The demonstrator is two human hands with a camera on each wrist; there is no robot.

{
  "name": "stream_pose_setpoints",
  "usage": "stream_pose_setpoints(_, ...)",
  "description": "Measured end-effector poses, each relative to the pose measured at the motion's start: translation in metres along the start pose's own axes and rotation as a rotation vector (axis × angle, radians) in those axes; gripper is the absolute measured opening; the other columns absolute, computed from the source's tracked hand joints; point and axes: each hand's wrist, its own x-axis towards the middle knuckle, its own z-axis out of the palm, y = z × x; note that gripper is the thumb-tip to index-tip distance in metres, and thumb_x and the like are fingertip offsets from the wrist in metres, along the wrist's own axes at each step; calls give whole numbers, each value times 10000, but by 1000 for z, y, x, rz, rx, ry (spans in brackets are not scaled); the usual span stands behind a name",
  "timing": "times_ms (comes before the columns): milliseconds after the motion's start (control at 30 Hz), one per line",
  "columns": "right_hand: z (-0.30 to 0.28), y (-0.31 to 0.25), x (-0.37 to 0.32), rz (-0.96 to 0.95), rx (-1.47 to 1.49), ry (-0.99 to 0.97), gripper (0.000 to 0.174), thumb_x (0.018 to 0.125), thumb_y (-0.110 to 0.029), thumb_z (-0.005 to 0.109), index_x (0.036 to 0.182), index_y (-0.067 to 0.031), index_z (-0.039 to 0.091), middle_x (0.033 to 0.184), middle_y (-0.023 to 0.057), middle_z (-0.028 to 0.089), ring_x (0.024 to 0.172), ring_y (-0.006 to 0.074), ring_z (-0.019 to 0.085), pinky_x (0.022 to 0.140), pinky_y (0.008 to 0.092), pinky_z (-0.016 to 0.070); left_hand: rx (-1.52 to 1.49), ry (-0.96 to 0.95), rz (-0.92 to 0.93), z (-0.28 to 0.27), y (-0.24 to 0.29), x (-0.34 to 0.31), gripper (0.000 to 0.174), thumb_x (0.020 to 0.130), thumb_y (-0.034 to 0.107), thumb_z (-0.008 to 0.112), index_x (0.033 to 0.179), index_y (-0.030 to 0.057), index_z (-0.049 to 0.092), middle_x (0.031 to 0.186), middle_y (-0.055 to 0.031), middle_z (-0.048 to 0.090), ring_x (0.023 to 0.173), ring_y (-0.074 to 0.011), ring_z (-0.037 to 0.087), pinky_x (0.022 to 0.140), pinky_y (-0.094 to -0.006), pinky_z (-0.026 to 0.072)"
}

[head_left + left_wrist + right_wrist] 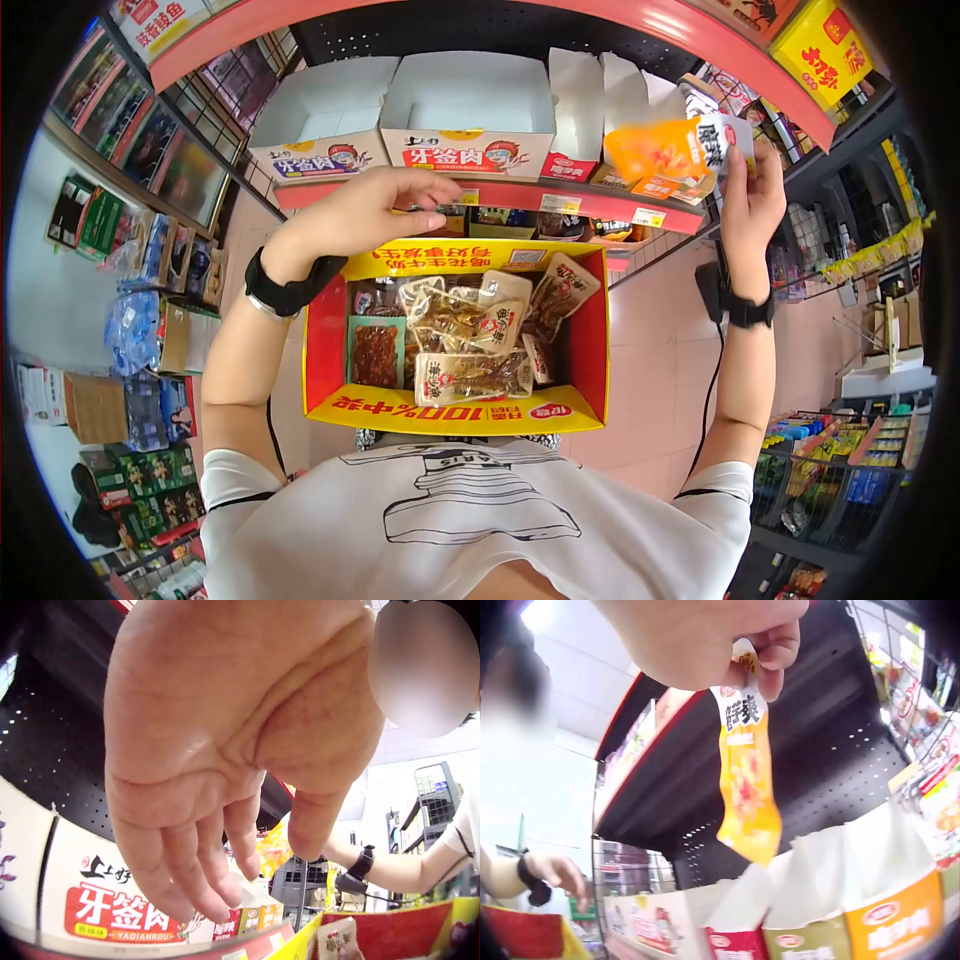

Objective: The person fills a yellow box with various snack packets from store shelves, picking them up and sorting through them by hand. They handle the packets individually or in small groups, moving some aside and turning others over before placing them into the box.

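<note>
An orange snack packet [660,150] with a white top hangs from my right hand [752,205], pinched at its top end between thumb and fingers. The right wrist view shows the same packet [748,780] dangling above narrow open display boxes, under the right hand [705,641]. My left hand [365,215] holds nothing; its fingers are loosely bent over the back edge of a yellow and red carton [455,258]. In the left wrist view the left hand [225,750] is palm toward the camera, fingers hanging. Inside the carton lie several clear packets [470,320] and a green-edged packet [377,355].
Two wide white boxes [470,155] stand on the shelf, with narrower boxes [575,120] to their right. A pink shelf edge [510,196] with price tags runs behind the carton. An upper shelf edge [790,95] arches overhead. Goods racks stand at both sides.
</note>
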Motion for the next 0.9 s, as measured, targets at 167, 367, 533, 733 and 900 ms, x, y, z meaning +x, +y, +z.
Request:
stream_pose_setpoints(167, -6, -77, -26, 327, 506, -472, 65, 904, -65, 528, 938, -10, 522, 807, 14, 561, 632, 35, 540, 517, 175, 440, -33, 5, -49, 0, 5, 4, 293, 886, 81, 553, 1172, 21, 542, 1109, -49, 590, 988, -120, 541, 888, -266, 437)
stream_pose_setpoints(367, 12, -115, -55, 405, 687, -1269, 306, 907, 7, 412, 1201, -37, 338, 969, 99, 593, 760, 150, 616, 579, 238, 507, -137, 32, -6, 4, -2, 11, 272, 904, 31, 493, 1171, 13, 542, 1128, -52, 588, 1032, -119, 538, 898, -258, 431)
stream_pose_setpoints(533, 7, -95, -45, 148, 469, -1102, 319, 860, 32, 491, 1175, -10, 462, 1027, 120, 603, 902, 168, 616, 673, 280, 496, -79, 5, -7, 4, 6, 13, 276, 897, 49, 516, 1170, 17, 549, 1095, -36, 596, 979, -105, 538, 873, -255, 440)
stream_pose_setpoints(733, -11, -43, -32, 205, 178, -792, 226, 805, 15, 559, 1031, 6, 566, 928, 131, 629, 825, 228, 625, 665, 294, 495, -26, -43, -8, 9, 23, 34, 307, 870, 80, 575, 1170, 16, 551, 1084, -39, 594, 962, -105, 530, 849, -260, 449)
stream_pose_setpoints(900, -19, 28, -35, 249, -60, -589, 235, 764, -39, 602, 996, -4, 586, 898, 178, 627, 843, 292, 623, 704, 349, 499, 4, -84, 106, 21, 40, 68, 320, 857, 85, 592, 1166, 14, 553, 1084, -64, 599, 955, -126, 539, 832, -270, 458)
